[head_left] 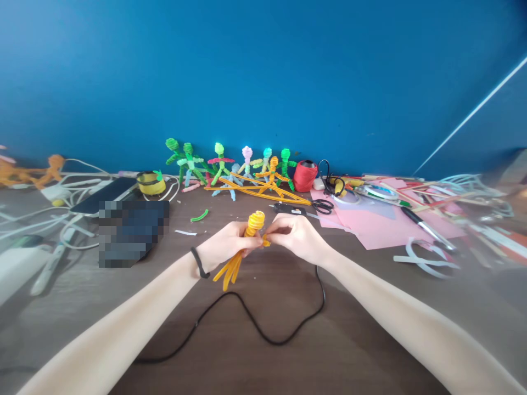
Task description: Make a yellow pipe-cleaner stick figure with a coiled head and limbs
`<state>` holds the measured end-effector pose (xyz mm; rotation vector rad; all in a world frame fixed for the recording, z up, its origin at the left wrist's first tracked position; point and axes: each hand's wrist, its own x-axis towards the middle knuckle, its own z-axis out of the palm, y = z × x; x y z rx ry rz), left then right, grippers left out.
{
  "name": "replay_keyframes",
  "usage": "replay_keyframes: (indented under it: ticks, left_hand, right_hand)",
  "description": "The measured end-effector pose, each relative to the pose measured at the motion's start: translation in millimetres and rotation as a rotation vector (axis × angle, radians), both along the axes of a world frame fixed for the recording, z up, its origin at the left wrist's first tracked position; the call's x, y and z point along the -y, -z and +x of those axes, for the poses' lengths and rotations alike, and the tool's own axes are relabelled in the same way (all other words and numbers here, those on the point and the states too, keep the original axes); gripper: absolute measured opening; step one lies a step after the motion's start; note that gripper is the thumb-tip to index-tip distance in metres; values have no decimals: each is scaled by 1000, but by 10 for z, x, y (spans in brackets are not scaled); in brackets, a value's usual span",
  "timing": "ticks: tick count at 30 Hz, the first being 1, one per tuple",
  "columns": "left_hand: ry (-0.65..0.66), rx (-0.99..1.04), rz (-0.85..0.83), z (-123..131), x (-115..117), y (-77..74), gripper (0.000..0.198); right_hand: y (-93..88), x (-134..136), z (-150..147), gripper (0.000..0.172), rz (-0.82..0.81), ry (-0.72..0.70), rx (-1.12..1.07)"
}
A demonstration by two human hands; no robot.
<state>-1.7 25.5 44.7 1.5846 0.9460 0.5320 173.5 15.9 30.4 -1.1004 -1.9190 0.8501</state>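
My left hand (230, 241) is closed around a yellow-orange pipe cleaner figure (256, 220). Its coiled round head sticks up above my thumb, and several loose strands hang down below the palm. On the right of it, my right hand (294, 235) pinches a short yellow end of the same figure, close to my left fingertips. Both hands are above the dark wooden table (263, 307). Behind them, more yellow pipe cleaners (263, 192) lie in a loose bundle, next to a black glue gun (290, 209).
Several coloured pipe cleaner figures (220, 159) lean against the blue wall. Red string roll (305, 175), scissors (322, 206) and pink paper (379, 222) are at right. A phone (105, 195) and yellow tape roll (151, 184) sit left. A black cable (263, 336) curves in front.
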Motion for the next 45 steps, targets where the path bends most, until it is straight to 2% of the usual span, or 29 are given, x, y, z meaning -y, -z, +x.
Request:
replay_keyframes:
  ticks: [7, 13, 17, 24, 33, 40, 45]
  left_hand:
    - [-143, -97, 120, 5, -10, 40, 19]
    - [-251, -103, 202, 43, 37, 19, 16]
    - [-320, -59, 194, 65, 50, 27, 17]
    - [-250, 11, 136, 70, 39, 12, 10]
    - [-208, -67, 207, 51, 28, -7, 17]
    - [-327, -12, 245, 72, 49, 27, 19]
    - [-400, 138, 144, 86, 53, 57, 14]
  right_hand:
    - [-46, 88, -46, 9, 183, 111, 76]
    - [-32, 164, -117, 11, 252, 137, 65]
    - [-5, 183, -140, 9, 234, 152, -16]
    - [-34, 157, -98, 14, 219, 225, -38]
    - [-43, 141, -93, 11, 220, 245, -58]
    - [-15, 198, -146, 14, 139, 219, -96]
    - [63, 203, -189, 20, 36, 175, -180]
